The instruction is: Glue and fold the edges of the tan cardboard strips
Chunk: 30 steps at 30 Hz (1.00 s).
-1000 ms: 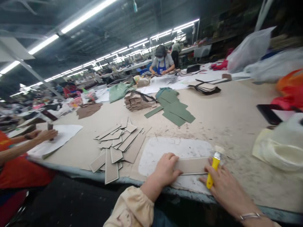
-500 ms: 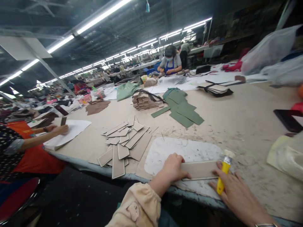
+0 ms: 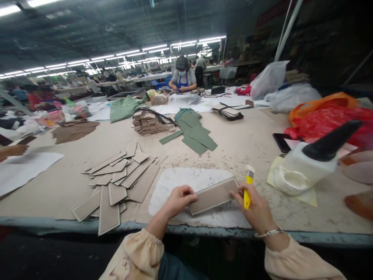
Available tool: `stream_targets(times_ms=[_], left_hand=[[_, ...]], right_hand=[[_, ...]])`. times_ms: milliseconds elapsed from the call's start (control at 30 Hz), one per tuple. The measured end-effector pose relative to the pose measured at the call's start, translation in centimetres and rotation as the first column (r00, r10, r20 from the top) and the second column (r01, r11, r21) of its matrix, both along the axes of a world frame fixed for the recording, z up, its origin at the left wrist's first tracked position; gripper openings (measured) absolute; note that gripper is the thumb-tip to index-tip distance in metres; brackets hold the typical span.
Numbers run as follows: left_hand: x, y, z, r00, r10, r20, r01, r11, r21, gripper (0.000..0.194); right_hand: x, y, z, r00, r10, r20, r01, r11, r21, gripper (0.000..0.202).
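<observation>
A long taupe panel (image 3: 214, 196) with pale edges is tilted above a white sheet (image 3: 167, 182) on the table. My left hand (image 3: 178, 201) pinches its left end between thumb and fingers. At the other end, my right hand (image 3: 255, 207) grips the panel's corner and also holds a yellow-handled brush (image 3: 248, 188), bristles up. To the left of the sheet lies a loose heap of similar pale-edged panels (image 3: 109, 212), some reaching over the table's front edge.
Green pieces (image 3: 195, 134) and a stack of brown pieces (image 3: 148, 122) lie farther back. At right stand a white bottle with a black nozzle (image 3: 320, 149), an open white pot (image 3: 291, 179) and a phone (image 3: 281, 143). A co-worker (image 3: 183, 76) sits across; another person's hand (image 3: 13, 151) shows at left.
The panel has come up from the sheet into a tilt, with both hands now gripping its ends. My view has swung right, bringing the bottle and pot into sight.
</observation>
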<state>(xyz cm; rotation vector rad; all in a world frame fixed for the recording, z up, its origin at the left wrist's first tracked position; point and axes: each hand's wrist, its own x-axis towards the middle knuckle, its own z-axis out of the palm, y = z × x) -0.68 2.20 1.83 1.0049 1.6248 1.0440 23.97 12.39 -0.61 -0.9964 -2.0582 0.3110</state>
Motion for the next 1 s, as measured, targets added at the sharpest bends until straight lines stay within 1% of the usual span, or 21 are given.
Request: stream_targets(times_ms=[67, 133, 200, 267, 300, 400, 500, 700, 767, 833, 867, 933, 1000], left_hand=[[0.1, -0.2, 0.4, 0.999, 0.022, 0.047, -0.024, 0.999, 0.029, 0.024], [0.2, -0.3, 0.7, 0.991, 0.024, 0.130, -0.027, 0.999, 0.029, 0.027], [0.3, -0.5, 0.9, 0.974, -0.008, 0.225, 0.007, 1.000, 0.004, 0.036], [0.3, -0.6, 0.9, 0.959, -0.039, 0.279, 0.045, 0.999, -0.017, 0.048], [0.3, -0.6, 0.8, 0.958, -0.039, 0.285, 0.046, 0.999, -0.020, 0.049], [0.1, -0.6, 0.4, 0.965, -0.001, 0.264, 0.003, 1.000, -0.008, 0.041], [-0.2, -0.6, 0.3, 0.972, 0.030, 0.234, -0.031, 1.000, 0.002, 0.038], [-1.0, -0.8, 0.6, 0.965, 0.042, 0.258, -0.047, 0.999, 0.015, 0.040], [-1.3, -0.9, 1.0, 0.950, 0.080, 0.302, -0.101, 0.993, 0.053, 0.037], [-1.5, -1.0, 1.4, 0.897, 0.159, 0.412, -0.225, 0.967, 0.117, 0.033], [-1.6, -1.0, 1.6, 0.847, 0.202, 0.491, -0.306, 0.942, 0.140, 0.032], [-1.7, -0.9, 2.0, 0.701, 0.254, 0.667, -0.446, 0.886, 0.131, 0.034], [-1.8, -0.8, 2.2, 0.528, 0.249, 0.812, -0.540, 0.836, 0.095, 0.040]], right_hand=[[-0.1, 0.1, 0.6, 0.997, -0.032, -0.064, 0.031, 0.999, -0.029, 0.022], [-0.3, 0.1, 1.2, 0.991, -0.058, -0.123, 0.051, 0.997, -0.058, 0.022], [-0.6, 0.2, 1.7, 0.984, -0.074, -0.164, 0.059, 0.994, -0.094, 0.022], [-0.8, 0.4, 2.0, 0.978, -0.084, -0.189, 0.060, 0.989, -0.132, 0.022], [-0.9, 0.4, 2.1, 0.976, -0.094, -0.196, 0.065, 0.987, -0.147, 0.023], [-1.1, 0.5, 2.3, 0.977, -0.106, -0.183, 0.075, 0.982, -0.171, 0.024], [-1.3, 0.4, 2.3, 0.983, -0.091, -0.160, 0.063, 0.982, -0.176, 0.024], [-1.6, 0.2, 2.3, 0.984, -0.069, -0.161, 0.031, 0.974, -0.225, 0.024], [-1.7, -0.1, 2.2, 0.981, -0.047, -0.188, -0.005, 0.964, -0.266, 0.025], [-2.1, -0.8, 2.0, 0.975, -0.024, -0.220, -0.044, 0.953, -0.298, 0.025], [-2.3, -1.2, 1.8, 0.973, -0.008, -0.232, -0.064, 0.951, -0.303, 0.025], [-3.0, -2.3, 1.5, 0.970, 0.036, -0.239, -0.108, 0.950, -0.294, 0.025], [-3.8, -3.3, 1.3, 0.967, 0.078, -0.242, -0.148, 0.947, -0.286, 0.025]])
